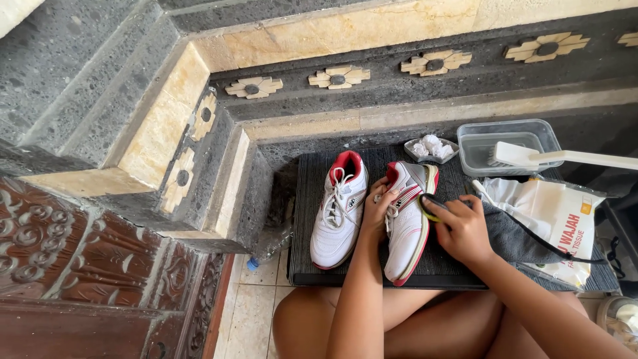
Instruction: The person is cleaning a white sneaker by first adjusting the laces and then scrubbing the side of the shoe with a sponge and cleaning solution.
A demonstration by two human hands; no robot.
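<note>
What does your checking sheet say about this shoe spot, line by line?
Surface: dark ribbed mat on a tiled floor.
Job's things: two white-and-red shoes; left shoe lies flat, right shoe is tilted on its side.
Clutter: clear tub with a white brush, small tray of white wads, tissue pack, grey cloth, plastic bottle.
Grippers: left hand holds the right shoe; right hand presses a small dark item onto it.
Cables: thin black cord across the tissue pack.
Surroundings: carved stone wall, wooden door.

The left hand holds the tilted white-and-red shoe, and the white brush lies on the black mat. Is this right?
Not quite. The head view shows the white brush resting in the clear plastic tub, not on the black mat. The left hand does hold the tilted shoe.
</note>
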